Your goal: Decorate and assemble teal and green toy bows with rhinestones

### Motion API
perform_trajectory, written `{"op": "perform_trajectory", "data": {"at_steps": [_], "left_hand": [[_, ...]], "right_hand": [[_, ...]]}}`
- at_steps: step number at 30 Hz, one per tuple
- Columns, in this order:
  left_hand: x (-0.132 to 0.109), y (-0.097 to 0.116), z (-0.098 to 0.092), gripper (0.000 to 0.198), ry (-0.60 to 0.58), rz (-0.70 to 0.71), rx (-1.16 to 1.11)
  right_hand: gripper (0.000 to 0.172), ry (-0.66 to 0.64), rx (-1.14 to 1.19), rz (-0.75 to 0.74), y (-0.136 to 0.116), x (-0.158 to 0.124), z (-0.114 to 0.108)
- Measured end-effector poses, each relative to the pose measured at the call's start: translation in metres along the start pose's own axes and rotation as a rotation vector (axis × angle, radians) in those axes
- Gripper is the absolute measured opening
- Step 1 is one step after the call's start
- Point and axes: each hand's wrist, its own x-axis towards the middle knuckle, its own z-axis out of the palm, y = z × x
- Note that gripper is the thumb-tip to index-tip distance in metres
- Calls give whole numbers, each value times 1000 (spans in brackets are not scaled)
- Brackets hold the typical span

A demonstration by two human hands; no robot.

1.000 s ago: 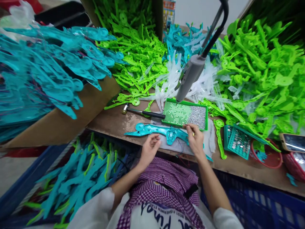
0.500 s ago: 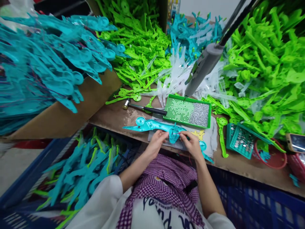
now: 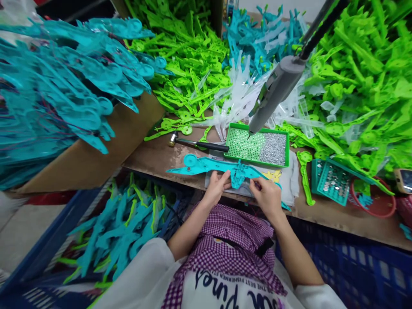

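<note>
A long turquoise plastic shell (image 3: 207, 165), hollow side up, lies on a pale cloth at the table's edge. Its cross-shaped middle (image 3: 238, 175) has ribs and slots. My left hand (image 3: 216, 185) is at the shell's near edge, left of the middle, with thumb and forefinger apart and fingertips at the rim. To the right of the middle, my right hand (image 3: 268, 196) is closed, its fingertips pinched together beside the shell's right arm. Whatever is in that pinch is too small to make out. My right hand partly covers the right arm of the shell.
Behind the shell stands a green tray (image 3: 229, 148) of small metal screws, under a hanging grey screwdriver (image 3: 277, 92). A hammer (image 3: 201, 145) lies left of it. Green parts (image 3: 363, 81) and turquoise parts (image 3: 58, 86) are heaped around. A blue crate (image 3: 41, 253) stands below left.
My right hand has drawn away from the shell's middle, to the right and slightly down, fingers curling in. My left fingers have loosened from the middle. The shell stays in about the same place.
</note>
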Motion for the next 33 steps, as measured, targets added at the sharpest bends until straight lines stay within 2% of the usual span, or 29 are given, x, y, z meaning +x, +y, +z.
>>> {"op": "perform_trajectory", "data": {"at_steps": [4,10,18,22,26,29,33], "left_hand": [[1,0,0,57,-49,-19,-24],[2,2,0,57,-95,-29,-80],[4,1,3,65,-18,-32,-104],[5,0,3,68,22,0,-109],[6,-2,-1,62,-6,1,-110],[7,0,-4,59,-46,0,-116],[4,2,-6,64,-66,-8,-96]], "right_hand": [[26,-41,-121,-94,-11,8,5],[26,-123,-256,-36,-17,9,4],[23,-353,-338,-62,-25,20,-6],[24,-303,-198,14,-18,16,-9],[26,-229,-67,-45,-13,12,-9],[27,-218,-89,-50,-13,13,-6],[27,-282,-146,-49,-15,18,-7]]}}
